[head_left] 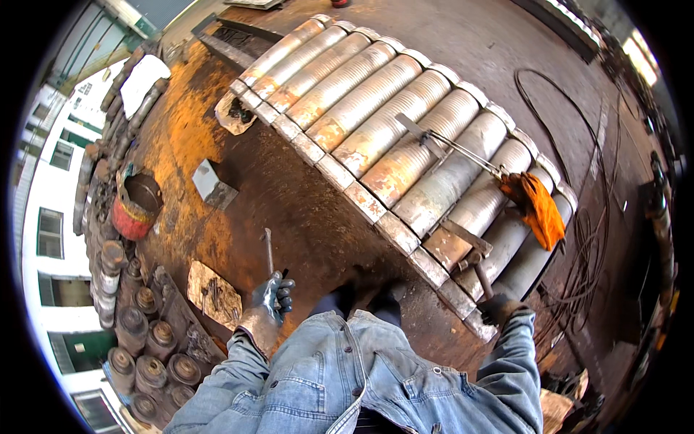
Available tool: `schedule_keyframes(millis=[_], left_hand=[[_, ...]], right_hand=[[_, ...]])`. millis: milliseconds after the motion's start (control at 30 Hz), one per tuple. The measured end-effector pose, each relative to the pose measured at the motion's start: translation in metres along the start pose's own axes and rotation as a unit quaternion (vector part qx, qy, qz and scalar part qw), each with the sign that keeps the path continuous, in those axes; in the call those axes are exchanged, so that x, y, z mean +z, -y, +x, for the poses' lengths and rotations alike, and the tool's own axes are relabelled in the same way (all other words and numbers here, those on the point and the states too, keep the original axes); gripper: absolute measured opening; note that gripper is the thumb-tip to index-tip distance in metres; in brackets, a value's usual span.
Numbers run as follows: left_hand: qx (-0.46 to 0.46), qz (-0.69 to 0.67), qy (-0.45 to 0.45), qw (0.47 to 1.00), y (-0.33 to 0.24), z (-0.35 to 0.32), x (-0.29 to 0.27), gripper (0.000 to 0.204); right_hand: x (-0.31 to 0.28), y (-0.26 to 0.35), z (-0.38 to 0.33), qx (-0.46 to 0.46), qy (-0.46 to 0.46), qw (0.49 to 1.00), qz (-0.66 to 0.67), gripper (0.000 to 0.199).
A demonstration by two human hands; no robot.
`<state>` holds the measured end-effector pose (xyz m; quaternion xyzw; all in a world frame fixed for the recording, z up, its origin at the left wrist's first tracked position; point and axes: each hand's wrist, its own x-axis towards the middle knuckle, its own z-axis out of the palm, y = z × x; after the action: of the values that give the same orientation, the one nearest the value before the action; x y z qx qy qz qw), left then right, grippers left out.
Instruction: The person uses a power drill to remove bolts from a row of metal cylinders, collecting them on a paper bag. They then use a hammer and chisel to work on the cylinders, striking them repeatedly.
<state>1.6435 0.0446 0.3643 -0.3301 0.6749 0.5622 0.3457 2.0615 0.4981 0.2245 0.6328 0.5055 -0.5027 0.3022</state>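
Note:
My left hand [273, 296], in a dark glove, grips a thin metal rod [268, 248] that points up and away over the rusty floor. My right hand [500, 309], also gloved, closes on the handle of a hammer [478, 269] whose head rests on the near end of a row of several corrugated metal cylinders [376, 123]. The cylinders lie side by side with square flanges along their near edge. A welding holder with a wire frame [455, 148] lies across them, beside an orange glove [538, 206].
A red bucket [136, 208] and a small metal block [211, 184] sit on the rusty floor to the left. A cardboard piece with small parts [213, 295] lies near my left hand. Round flanged parts [144, 354] line the left edge. Cables [578, 239] coil at the right.

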Motion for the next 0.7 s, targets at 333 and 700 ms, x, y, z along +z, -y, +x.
schedule_keyframes(millis=[333, 700], left_hand=[[-0.02, -0.039, -0.039, 0.998, -0.013, -0.018, 0.013, 0.034], [-0.029, -0.052, 0.064, 0.996, -0.066, 0.044, -0.048, 0.033]], right_hand=[[0.133, 0.061, -0.042, -0.067, 0.123, 0.771, 0.621, 0.011], [0.157, 0.115, -0.022, -0.124, 0.073, 0.72, 0.68, 0.012]])
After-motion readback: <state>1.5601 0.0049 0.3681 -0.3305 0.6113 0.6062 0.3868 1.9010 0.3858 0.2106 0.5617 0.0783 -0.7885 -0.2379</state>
